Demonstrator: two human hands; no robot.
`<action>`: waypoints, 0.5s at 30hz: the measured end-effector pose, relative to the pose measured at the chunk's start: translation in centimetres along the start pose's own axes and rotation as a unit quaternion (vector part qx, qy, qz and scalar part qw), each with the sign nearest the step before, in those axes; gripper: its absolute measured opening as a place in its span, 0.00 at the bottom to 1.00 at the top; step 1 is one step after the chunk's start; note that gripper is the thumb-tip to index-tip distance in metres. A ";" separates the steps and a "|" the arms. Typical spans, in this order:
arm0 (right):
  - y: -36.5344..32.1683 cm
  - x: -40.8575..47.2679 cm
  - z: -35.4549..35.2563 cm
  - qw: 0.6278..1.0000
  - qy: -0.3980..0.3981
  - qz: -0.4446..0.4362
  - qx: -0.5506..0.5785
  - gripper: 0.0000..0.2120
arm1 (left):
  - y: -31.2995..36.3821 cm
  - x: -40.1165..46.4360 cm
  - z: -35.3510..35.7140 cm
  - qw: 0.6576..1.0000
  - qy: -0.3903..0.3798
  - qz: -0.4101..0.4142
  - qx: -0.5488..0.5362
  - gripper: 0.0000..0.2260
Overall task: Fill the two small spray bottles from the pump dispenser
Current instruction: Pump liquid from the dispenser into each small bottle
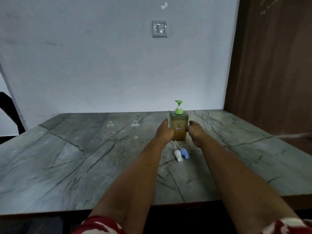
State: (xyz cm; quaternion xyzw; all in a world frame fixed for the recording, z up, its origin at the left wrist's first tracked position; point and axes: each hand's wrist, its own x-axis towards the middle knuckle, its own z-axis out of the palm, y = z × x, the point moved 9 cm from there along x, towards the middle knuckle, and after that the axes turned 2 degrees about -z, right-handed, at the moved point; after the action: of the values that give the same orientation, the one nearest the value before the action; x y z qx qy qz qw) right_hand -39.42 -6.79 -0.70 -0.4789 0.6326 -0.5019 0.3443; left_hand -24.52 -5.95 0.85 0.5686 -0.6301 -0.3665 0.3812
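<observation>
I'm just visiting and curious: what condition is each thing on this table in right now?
Pump dispenser: upright, holding amber liquid, green pump on.
Left bottle: upright, uncapped, looks empty.
Right bottle: upright, uncapped, looks empty.
White spray cap: off, lying flat.
Blue spray cap: off, lying flat.
Left hand: gripping dispenser's side.
Right hand: gripping its other side.

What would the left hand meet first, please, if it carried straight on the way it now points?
Probably nothing on the table: the left hand already lies against the dispenser's left side, pointing past it toward the wall. Depth is unclear.
</observation>
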 end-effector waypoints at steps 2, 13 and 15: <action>0.5 0.8 0.6 1.000 -0.005 0.004 0.019 0.25 | 0.3 0.4 0.5 1.000 -0.002 -0.010 -0.011 0.26; -1.0 1.4 1.0 0.989 0.020 0.003 0.148 0.15 | 3.0 0.3 0.8 0.999 -0.012 0.039 -0.023 0.14; -3.2 0.6 0.6 0.984 0.019 -0.035 0.175 0.14 | 4.5 -0.3 -0.5 0.997 0.010 0.062 -0.045 0.23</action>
State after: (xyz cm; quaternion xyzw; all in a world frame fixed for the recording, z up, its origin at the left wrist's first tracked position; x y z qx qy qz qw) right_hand -38.21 -7.70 2.28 -0.4234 0.5242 -0.6260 0.3926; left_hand -26.03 -5.25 5.08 0.5142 -0.6434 -0.3643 0.4347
